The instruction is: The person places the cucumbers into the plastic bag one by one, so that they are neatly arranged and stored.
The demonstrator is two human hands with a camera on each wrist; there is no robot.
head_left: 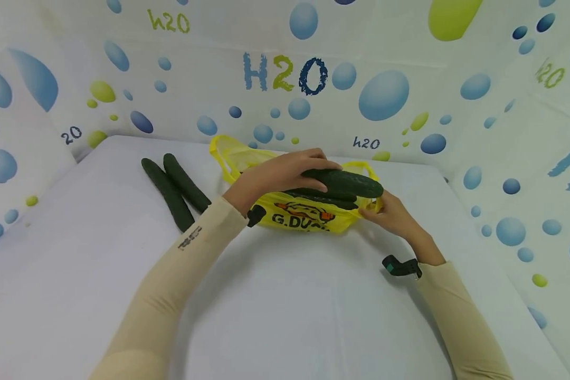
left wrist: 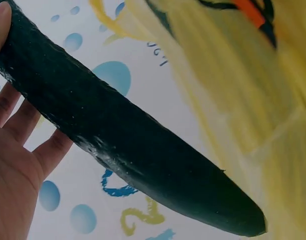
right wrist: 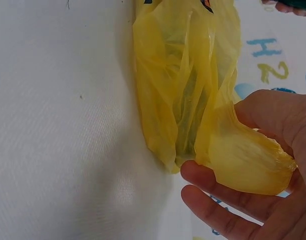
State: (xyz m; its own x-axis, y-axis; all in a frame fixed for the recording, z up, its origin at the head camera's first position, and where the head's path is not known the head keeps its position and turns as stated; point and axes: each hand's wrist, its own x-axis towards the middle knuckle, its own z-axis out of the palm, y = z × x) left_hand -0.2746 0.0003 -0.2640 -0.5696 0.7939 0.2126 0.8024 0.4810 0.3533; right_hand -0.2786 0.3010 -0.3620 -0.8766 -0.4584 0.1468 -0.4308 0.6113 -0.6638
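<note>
My left hand (head_left: 290, 171) grips a dark green cucumber (head_left: 349, 182) over the mouth of a yellow plastic bag (head_left: 285, 216). In the left wrist view the cucumber (left wrist: 128, 130) slants down past the bag's side (left wrist: 233, 90), with fingers and thumb around its upper end. More cucumber (head_left: 323, 198) shows inside the bag, just under the held one. At the bag's right end, my right hand (head_left: 389, 214) holds its edge. The right wrist view shows a fold of the bag (right wrist: 248, 160) between that thumb and fingers (right wrist: 228, 192), and a green shape through the plastic.
Two more cucumbers (head_left: 168, 192) lie side by side on the white table (head_left: 285, 311), left of the bag. Behind the table stands a white backdrop (head_left: 209, 68) printed with blue and green drops. One yellow bag handle (head_left: 220, 155) rises at the bag's left end.
</note>
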